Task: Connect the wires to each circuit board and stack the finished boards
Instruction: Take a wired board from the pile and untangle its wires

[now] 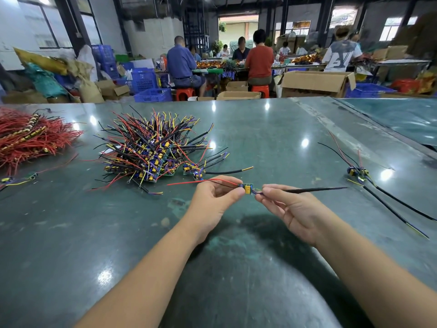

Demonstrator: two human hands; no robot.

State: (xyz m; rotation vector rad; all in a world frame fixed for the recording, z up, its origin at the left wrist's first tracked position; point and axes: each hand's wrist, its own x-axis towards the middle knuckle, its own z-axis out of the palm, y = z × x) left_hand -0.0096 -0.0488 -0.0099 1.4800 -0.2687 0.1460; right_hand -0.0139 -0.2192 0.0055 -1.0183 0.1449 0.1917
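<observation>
My left hand (214, 200) pinches a small green circuit board (246, 188) with a yellow part, held above the table. A red wire (203, 181) runs left from the board. My right hand (287, 204) pinches a black wire (314, 190) at its end beside the board's right side; the wire sticks out to the right. A big heap of wired boards (153, 152) lies to the left. A small group of boards with long black wires (358, 172) lies on the right.
A pile of red wires (30, 138) covers the far left of the green table (236, 256), with a loose board (7, 179) near it. A thick black wire (227, 171) lies just beyond my hands. Several people sit at benches in the background.
</observation>
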